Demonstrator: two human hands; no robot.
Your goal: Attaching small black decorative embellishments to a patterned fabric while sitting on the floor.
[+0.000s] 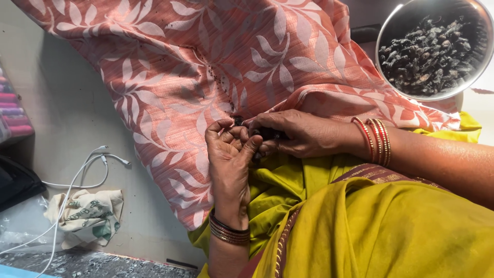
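Both the left hand point(229, 154) and right hand point(290, 135) pinch what seems a small dark pod point(265, 134) at frame centre, so fragments could stain the leaf-print cloth point(206, 62).

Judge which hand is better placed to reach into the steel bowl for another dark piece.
Probably the right hand. Its forearm comes in from the side where the steel bowl of dark pieces sits, past the pink leaf-print cloth. The left hand lies farther away, and both pinch a small dark piece.

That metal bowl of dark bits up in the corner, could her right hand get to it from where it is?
Probably yes: the metal bowl stands open beyond the right hand, with only pink cloth between, though both hands now pinch one dark piece.
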